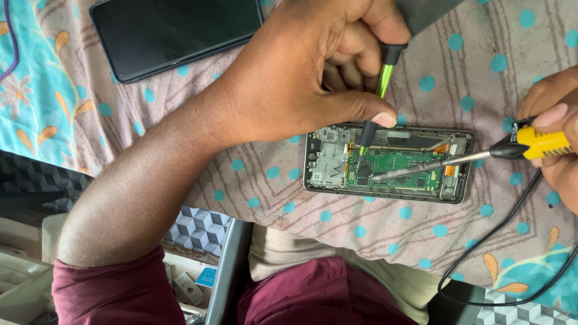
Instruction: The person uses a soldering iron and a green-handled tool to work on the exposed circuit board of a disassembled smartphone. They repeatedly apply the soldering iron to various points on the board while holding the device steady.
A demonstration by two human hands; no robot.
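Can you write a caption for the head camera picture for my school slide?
Left hand holds green-handled tweezers and right hand a yellow-handled soldering iron over an opened black phone's green circuit board.

I see the opened phone (pixel 388 164) on the cloth (pixel 457 78), between my hands; a second phone (pixel 174 33) lies far left behind it.
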